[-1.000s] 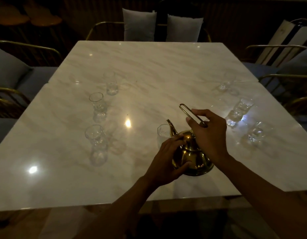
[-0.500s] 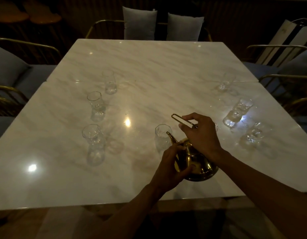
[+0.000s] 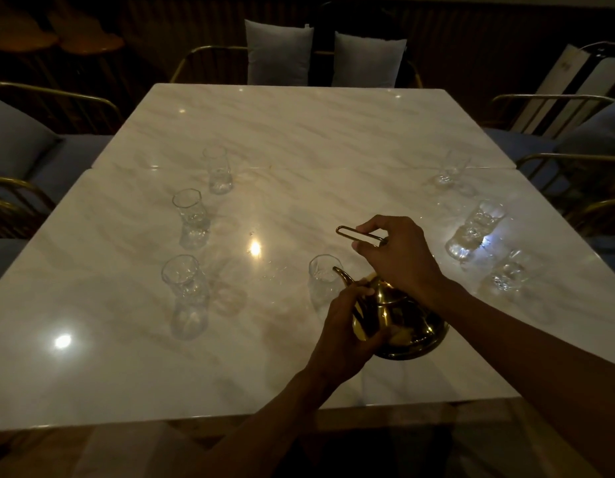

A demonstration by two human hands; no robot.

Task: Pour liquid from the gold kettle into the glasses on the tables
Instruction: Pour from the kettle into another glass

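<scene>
The gold kettle (image 3: 406, 324) hangs tilted over the near marble table (image 3: 126, 367), its spout at the rim of a clear glass (image 3: 322, 284). My right hand (image 3: 399, 257) grips the thin wire handle above the kettle. My left hand (image 3: 347, 334) curls round the kettle's left side below the spout. Three more glasses stand in a column at the left: near (image 3: 185, 294), middle (image 3: 190, 217), far (image 3: 217, 170). Three glasses stand at the right: far (image 3: 449, 170), middle (image 3: 475, 229), near (image 3: 509, 270). The dim light hides any liquid stream.
A second marble table (image 3: 299, 122) joins the near one at the back. Gold-framed chairs with grey cushions stand at the left (image 3: 19, 150) and right (image 3: 582, 139). Two pale pillows (image 3: 325, 56) lean behind the far table.
The kettle has moved slightly forward and tipped further, bringing its spout to the glass's rim. Both hands keep their hold on it.
</scene>
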